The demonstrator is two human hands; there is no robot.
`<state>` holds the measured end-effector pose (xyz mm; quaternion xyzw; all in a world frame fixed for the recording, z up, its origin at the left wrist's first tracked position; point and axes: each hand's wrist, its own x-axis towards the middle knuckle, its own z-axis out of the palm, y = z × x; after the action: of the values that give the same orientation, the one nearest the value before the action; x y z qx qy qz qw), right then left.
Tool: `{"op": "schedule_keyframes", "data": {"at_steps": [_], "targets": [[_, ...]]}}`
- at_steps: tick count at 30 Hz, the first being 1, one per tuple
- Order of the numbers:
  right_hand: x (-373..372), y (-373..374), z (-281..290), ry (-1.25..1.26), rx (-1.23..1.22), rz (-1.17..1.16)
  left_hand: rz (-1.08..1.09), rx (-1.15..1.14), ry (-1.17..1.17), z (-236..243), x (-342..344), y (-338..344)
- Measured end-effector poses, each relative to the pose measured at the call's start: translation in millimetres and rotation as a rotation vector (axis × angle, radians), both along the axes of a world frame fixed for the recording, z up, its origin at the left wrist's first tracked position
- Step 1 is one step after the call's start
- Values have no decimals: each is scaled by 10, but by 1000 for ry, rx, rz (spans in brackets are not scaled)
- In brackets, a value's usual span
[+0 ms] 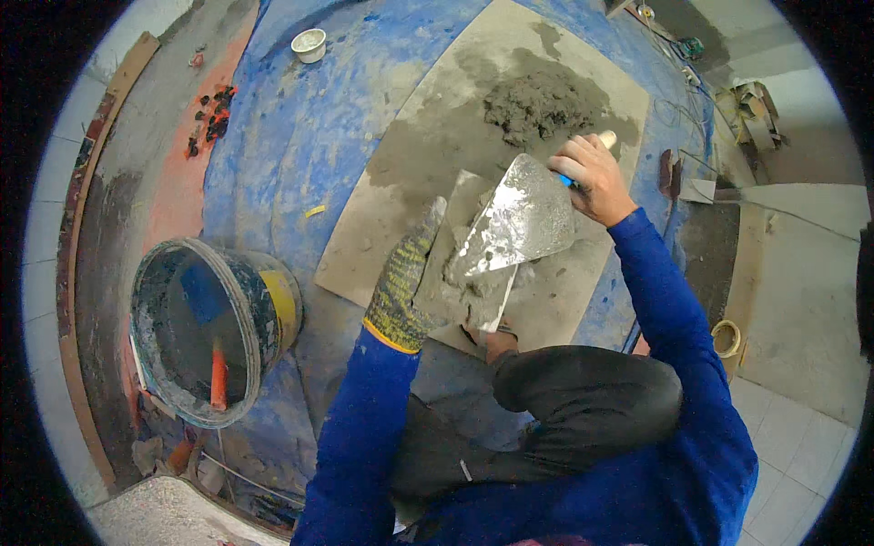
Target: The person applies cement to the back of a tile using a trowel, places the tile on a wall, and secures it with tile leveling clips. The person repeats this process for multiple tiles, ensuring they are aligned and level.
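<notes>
My left hand (pixel 405 284), in a grey-and-yellow knit glove, grips the left edge of a flat tile-like piece (pixel 439 266) smeared with grey mortar. My bare right hand (pixel 590 177) is wrapped round the handle of a pointing trowel (pixel 526 218). The trowel's broad, shiny, wet blade lies over the piece and hides much of it; whether they touch I cannot tell. Beyond the blade, a heap of wet mortar (pixel 537 107) sits on a large pale board (pixel 373 214) stained with more mortar.
At the left stands a dark bucket (pixel 289 305) with an orange-handled tool (pixel 218 378) inside. A small white tub (pixel 309 45) rests on the blue tarp (pixel 273 173). Cables (pixel 678 114) run along the far right, and a tape roll (pixel 726 338) lies near my right elbow.
</notes>
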<state>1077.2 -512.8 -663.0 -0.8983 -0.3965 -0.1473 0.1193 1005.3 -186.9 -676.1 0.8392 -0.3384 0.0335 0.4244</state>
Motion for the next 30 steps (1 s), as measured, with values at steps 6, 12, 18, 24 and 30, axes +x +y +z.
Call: {"op": "schedule_keyframes", "data": {"at_steps": [6,12,18,24,30], "targets": [[194,41,-16,-6,15,-8,-123,114,-81,22,-23,66],[229,-56,89,48,-44,-72,-255,-418,407,-146,-71,118],[58,-119,-124,173,83,-60,-154,-304,262,-110,-84,148],[-196,-50,-459,386,314,54,-523,-1336,1319,-118,-169,-76],[-346,-161,-722,373,160,-103,-418,-571,865,-421,-194,61]]}}
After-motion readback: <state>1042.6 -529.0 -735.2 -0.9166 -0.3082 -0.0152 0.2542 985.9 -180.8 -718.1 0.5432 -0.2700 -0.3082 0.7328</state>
